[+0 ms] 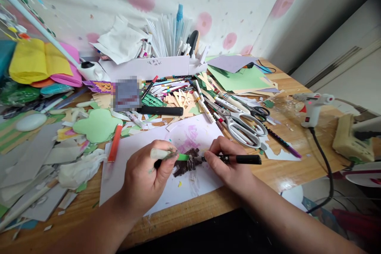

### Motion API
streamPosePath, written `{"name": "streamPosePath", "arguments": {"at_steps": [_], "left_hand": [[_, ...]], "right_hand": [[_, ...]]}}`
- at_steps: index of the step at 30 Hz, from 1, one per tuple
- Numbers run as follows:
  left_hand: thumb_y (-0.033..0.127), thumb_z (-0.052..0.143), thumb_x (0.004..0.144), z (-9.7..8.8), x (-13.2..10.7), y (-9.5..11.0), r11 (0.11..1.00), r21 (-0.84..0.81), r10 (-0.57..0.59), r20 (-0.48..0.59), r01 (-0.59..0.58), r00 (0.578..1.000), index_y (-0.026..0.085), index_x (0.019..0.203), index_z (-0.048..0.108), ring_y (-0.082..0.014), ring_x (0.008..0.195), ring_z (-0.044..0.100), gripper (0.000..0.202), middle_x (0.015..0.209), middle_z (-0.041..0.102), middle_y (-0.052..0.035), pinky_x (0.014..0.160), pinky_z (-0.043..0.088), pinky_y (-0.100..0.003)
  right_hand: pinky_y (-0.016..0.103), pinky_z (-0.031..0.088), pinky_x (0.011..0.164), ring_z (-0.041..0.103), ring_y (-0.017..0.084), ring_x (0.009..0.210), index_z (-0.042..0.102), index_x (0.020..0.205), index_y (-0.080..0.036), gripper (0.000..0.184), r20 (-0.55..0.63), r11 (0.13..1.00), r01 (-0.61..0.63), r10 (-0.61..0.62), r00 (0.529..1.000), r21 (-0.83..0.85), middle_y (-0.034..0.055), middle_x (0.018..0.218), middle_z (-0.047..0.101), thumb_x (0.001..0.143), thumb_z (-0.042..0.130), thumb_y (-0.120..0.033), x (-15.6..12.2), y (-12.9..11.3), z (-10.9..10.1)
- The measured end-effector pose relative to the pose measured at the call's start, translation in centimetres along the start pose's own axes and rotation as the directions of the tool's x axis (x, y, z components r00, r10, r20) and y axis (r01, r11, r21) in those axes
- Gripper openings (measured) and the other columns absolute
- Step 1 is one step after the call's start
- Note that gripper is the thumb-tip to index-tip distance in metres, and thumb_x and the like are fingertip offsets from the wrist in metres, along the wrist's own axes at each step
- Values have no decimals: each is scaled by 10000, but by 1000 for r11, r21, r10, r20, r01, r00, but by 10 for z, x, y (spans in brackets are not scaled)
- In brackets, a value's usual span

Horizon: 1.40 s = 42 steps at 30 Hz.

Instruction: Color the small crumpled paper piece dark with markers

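My left hand (149, 170) is closed around a slim green-and-white stick (183, 157), its pale end showing above the fingers. A short black piece, perhaps a pen cap, shows in the same hand. My right hand (228, 164) grips a black marker (247, 159), its tip pointing left at the stick's far end; whether they touch I cannot tell. Beneath both hands lies a white sheet of paper (125, 182), with a dark brown scribbled patch (180, 168) and pink smears (190, 137) on it.
Scissors (242, 127), several loose markers (204, 107) and a black bar (162, 111) lie behind the sheet. An orange-red tube (114, 143) and paper scraps (71, 149) crowd the left. A glue gun (315, 107) with a black cord stands at the right, beside a power strip (354, 139).
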<state>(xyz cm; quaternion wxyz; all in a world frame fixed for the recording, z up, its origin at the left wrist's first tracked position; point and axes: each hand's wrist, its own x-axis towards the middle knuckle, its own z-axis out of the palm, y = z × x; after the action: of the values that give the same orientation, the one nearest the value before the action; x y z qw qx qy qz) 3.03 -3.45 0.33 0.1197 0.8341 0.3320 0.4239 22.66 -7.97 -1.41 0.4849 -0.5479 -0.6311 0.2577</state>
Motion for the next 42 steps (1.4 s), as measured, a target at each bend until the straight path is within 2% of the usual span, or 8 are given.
{"name": "streamPosePath", "arguments": {"at_steps": [8, 12, 31, 42], "left_hand": [[147, 492, 873, -1, 0, 1, 1000, -14, -15, 16, 16, 1000, 185, 852, 555, -115, 610, 638, 77, 705, 658, 5, 580, 501, -208], [152, 500, 869, -1, 0, 1, 1000, -10, -15, 8, 16, 1000, 188, 849, 561, -120, 603, 641, 74, 701, 665, 5, 567, 501, -212], [133, 492, 866, -1, 1, 1, 1000, -20, 1, 11, -1, 1000, 187, 848, 547, -114, 612, 633, 79, 704, 645, 12, 587, 497, -210], [134, 499, 879, 0, -2, -2, 1000, -15, 12, 17, -12, 1000, 181, 871, 539, -91, 622, 620, 62, 724, 626, 23, 601, 480, -185]], "right_hand": [[231, 347, 458, 430, 102, 484, 458, 586, -204, 231, -48, 1000, -6, 6, 999, 5, -40, 529, 468, 789, 569, -212, 2, 1, 1], [231, 350, 456, 435, 104, 483, 453, 577, -205, 233, -9, 1000, -26, 26, 1000, 9, -40, 520, 468, 780, 567, -207, 2, 1, 1], [223, 324, 443, 403, 97, 471, 452, 584, -205, 234, -34, 999, -41, 41, 999, -22, -48, 514, 444, 785, 571, -217, 3, 1, 3], [242, 362, 469, 469, 115, 495, 453, 584, -204, 235, -10, 999, -24, 24, 1000, 24, -29, 530, 489, 787, 570, -206, -1, 1, 3]]}}
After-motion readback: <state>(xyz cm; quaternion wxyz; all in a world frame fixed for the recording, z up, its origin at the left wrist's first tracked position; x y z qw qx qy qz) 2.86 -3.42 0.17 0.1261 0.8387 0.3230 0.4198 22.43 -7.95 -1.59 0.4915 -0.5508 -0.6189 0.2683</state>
